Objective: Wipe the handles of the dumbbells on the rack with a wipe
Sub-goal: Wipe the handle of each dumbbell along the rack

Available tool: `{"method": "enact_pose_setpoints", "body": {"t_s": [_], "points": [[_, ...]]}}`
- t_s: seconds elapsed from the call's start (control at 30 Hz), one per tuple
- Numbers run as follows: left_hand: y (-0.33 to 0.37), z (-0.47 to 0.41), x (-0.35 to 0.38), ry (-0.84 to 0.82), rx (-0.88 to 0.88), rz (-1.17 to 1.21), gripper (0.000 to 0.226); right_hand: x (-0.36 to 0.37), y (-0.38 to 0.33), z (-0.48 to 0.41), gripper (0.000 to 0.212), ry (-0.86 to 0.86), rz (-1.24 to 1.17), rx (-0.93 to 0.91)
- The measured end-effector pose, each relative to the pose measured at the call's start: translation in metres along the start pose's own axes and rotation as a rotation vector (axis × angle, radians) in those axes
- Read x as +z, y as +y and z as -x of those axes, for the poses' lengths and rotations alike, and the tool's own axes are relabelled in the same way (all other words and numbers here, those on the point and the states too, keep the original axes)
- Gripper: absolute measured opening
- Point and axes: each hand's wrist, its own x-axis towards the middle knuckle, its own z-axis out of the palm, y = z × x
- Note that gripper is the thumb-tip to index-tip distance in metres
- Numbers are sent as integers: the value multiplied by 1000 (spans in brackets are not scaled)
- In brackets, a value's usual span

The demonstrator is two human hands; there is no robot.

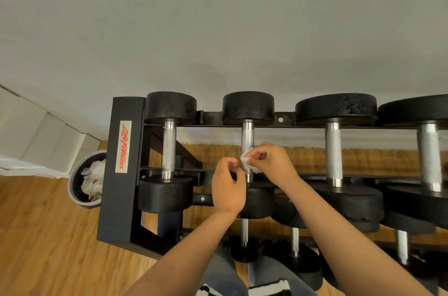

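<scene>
A black dumbbell rack holds several black dumbbells with silver knurled handles on its top tier. My right hand pinches a small white wipe against the handle of the second dumbbell from the left. My left hand hovers just left of that handle, its fingers curled near the wipe's edge; whether it touches the wipe is unclear. The leftmost dumbbell's handle stands bare. Two larger dumbbells' handles sit to the right.
A grey bin with crumpled white wipes inside stands on the wooden floor left of the rack. A lower tier holds more dumbbells. A pale wall rises behind the rack. My legs show at the bottom edge.
</scene>
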Motion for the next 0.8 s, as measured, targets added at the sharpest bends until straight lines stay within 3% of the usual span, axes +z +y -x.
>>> {"method": "enact_pose_setpoints", "body": {"t_s": [0.3, 0.47, 0.6, 0.8], "points": [[-1, 1, 0, 7, 10, -2, 20, 11, 13, 23, 14, 41, -70, -32], [-1, 1, 1, 2, -21, -11, 17, 1, 0, -16, 19, 196, -210, 37], [-2, 1, 1, 2, -7, -1, 17, 14, 7, 6, 21, 240, -209, 25], [-2, 0, -1, 1, -4, -6, 18, 15, -2, -18, 11, 307, -273, 68]]}}
